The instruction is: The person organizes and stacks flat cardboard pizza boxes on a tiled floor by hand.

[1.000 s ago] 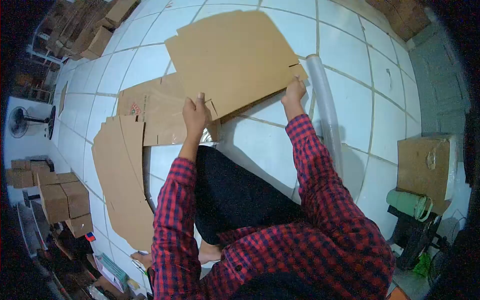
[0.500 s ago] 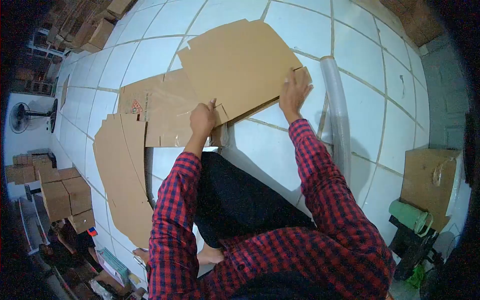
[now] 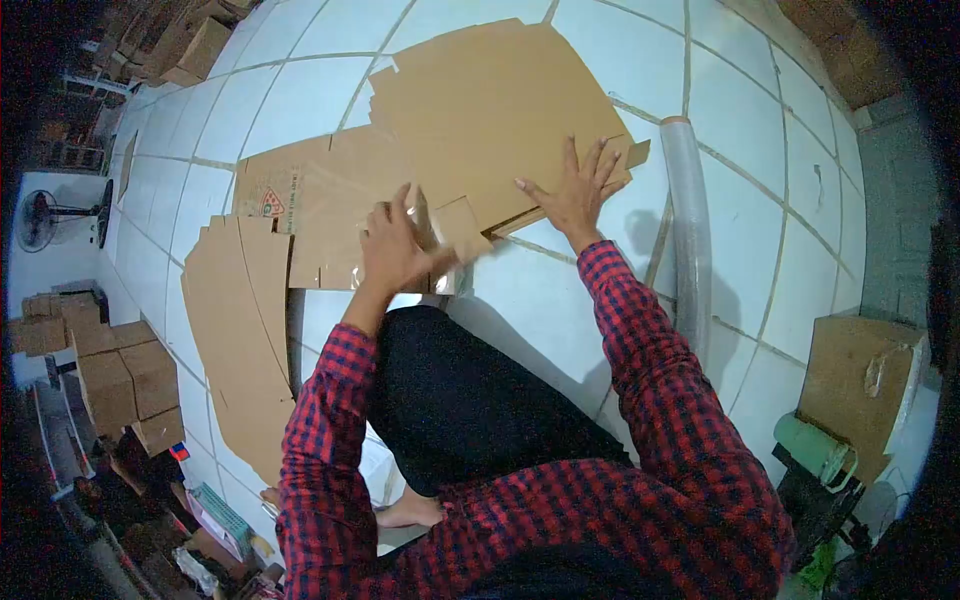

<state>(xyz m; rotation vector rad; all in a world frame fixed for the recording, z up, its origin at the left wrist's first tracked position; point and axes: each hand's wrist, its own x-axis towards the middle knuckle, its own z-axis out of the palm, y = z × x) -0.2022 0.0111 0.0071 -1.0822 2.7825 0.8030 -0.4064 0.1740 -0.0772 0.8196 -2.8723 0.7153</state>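
A flat, die-cut cardboard sheet (image 3: 490,110) lies in front of me, apparently on top of more cardboard at its near right edge. Pressed on its right part is my right hand (image 3: 577,200), fingers spread and palm down. My left hand (image 3: 393,248) is open, slightly blurred, thumb out, near the sheet's lower left flap. Beneath that hand is a cardboard piece with red print (image 3: 310,210), partly covered by shiny clear plastic and overlapped by the sheet. Another stack of flat cardboard (image 3: 235,330) rests to the left, beside my left forearm.
A roll of clear film (image 3: 688,230) lies on the white tiled floor (image 3: 750,210) at the right. Cardboard boxes stand on the left (image 3: 130,380) and a larger box (image 3: 860,385) on the right. A fan (image 3: 65,215) is at the far left.
The cardboard sheet has shifted slightly right and away from me. My left hand has let go of its edge and opened; my right hand's fingers have spread out over the sheet.
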